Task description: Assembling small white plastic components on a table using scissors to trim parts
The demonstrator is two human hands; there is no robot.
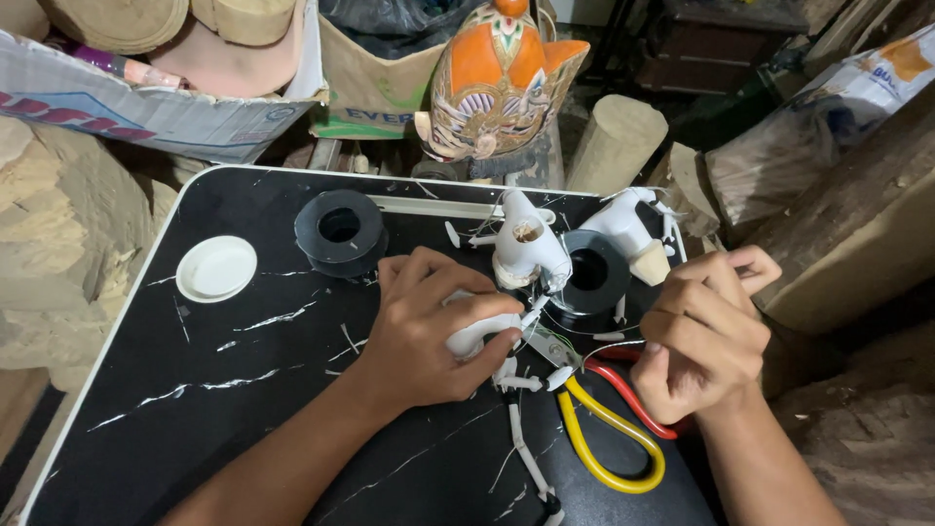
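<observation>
My left hand (429, 326) grips a small white carved piece (474, 334) over the black marble-pattern table (195, 390). My right hand (703, 331) is closed just to the right, pinching what looks like a thin wire that runs toward the white piece. Below the hands lie pliers with one yellow and one red handle (609, 429) and a thin white jointed limb (526, 438). Behind them stand white carved puppet parts (526, 248) and a second white part (628, 224).
Two black spools (339, 232), (592, 275) and a white round lid (216, 268) sit on the table. An orange painted carved mask head (497, 83) stands at the back, with cardboard boxes (146, 107) and wood blocks (614, 141) around.
</observation>
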